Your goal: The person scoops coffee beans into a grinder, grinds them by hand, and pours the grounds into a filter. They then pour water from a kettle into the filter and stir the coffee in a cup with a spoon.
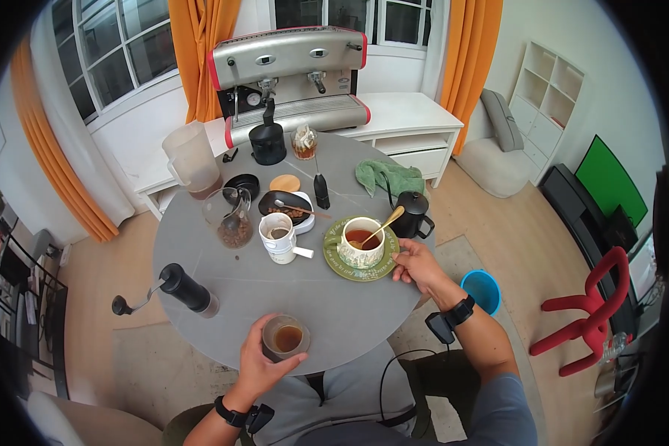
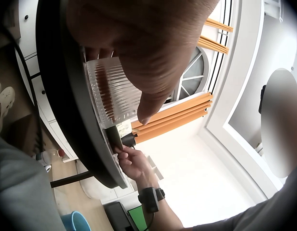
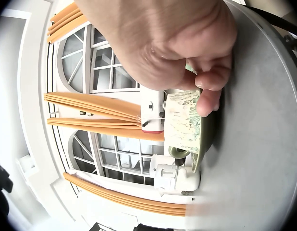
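At the table's near edge my left hand (image 1: 256, 362) holds a ribbed clear glass (image 2: 112, 91) with some brown liquid at the bottom, fingers on one side and thumb on the other. My right hand (image 1: 421, 266) pinches the right rim of a green saucer (image 1: 337, 262) with lettering around it. On that saucer stands a patterned cup (image 1: 360, 257) of reddish-brown liquid, with a gold spoon (image 1: 391, 220) leaning in it. In the right wrist view the thumb and fingers (image 3: 208, 98) are at the saucer's edge, partly covering the cup.
Left of the saucer stands a white cup-shaped vessel with a handle (image 1: 279, 241). A hand grinder (image 1: 186, 288), a glass jar of beans (image 1: 230, 223) and a plastic pitcher (image 1: 191, 160) stand on the left. A black kettle (image 1: 411, 212) and green cloth (image 1: 390, 178) are behind the saucer.
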Action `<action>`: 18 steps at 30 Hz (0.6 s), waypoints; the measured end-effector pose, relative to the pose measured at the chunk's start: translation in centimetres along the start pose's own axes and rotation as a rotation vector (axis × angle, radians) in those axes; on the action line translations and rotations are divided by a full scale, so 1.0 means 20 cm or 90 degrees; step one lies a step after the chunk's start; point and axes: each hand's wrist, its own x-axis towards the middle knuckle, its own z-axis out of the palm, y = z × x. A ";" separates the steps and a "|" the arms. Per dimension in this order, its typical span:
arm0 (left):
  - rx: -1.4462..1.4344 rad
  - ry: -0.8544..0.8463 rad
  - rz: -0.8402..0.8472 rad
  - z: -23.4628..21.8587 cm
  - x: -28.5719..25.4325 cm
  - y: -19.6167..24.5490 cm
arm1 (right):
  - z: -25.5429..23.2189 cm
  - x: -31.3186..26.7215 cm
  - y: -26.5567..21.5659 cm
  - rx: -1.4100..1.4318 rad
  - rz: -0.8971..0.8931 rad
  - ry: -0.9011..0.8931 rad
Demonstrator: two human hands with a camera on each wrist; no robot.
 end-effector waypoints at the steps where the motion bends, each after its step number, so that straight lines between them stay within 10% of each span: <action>1: 0.003 0.001 -0.003 0.00 0.00 0.01 | 0.00 0.00 0.00 0.001 0.000 0.002; 18: 0.042 0.004 0.034 -0.01 0.00 0.00 | 0.00 -0.06 -0.01 -0.016 0.012 0.000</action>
